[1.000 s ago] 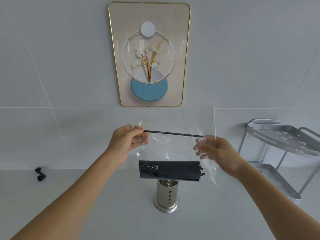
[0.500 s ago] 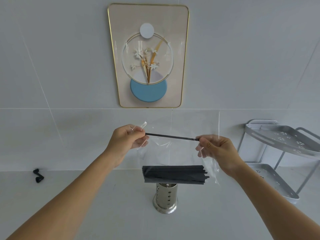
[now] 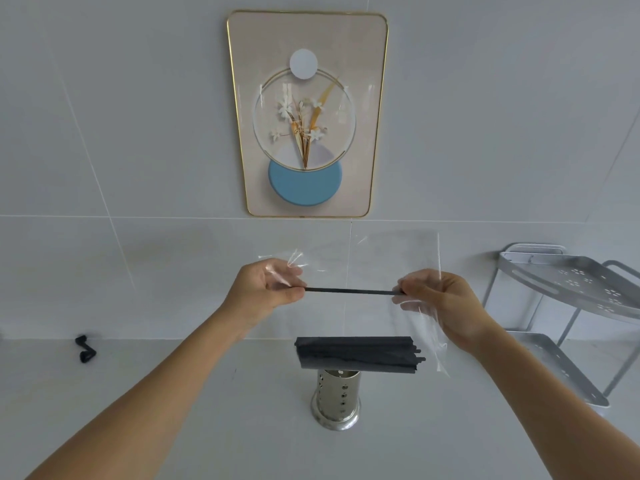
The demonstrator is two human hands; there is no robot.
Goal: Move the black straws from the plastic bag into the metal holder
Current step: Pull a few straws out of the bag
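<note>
Head view shows our two hands raised in front of a pale tiled wall, a clear plastic bag [image 3: 381, 268] stretched between them. Our left hand [image 3: 265, 291] sits at about nine o'clock of the bag, fingers pinched together on the film and on the left end of a single black straw [image 3: 349, 291]. Our right hand [image 3: 441, 301], at about three o'clock, is pinched shut on the other end of that straw through the film. The straw runs nearly level from hand to hand.

At six o'clock of the bag, the remaining bundle of black straws [image 3: 356, 355] lies sideways in its bottom, hanging directly above the metal holder [image 3: 336, 401]. The holder stands upright on the bench [image 3: 207, 427], perforated and with nothing visible inside; its rim is hidden behind the bundle.

A gold-framed flower picture [image 3: 306, 112] hangs at twelve o'clock. A grey two-tier rack [image 3: 571, 282] stands at three o'clock, and a small black object [image 3: 85, 348], too small to identify, lies at nine o'clock.
</note>
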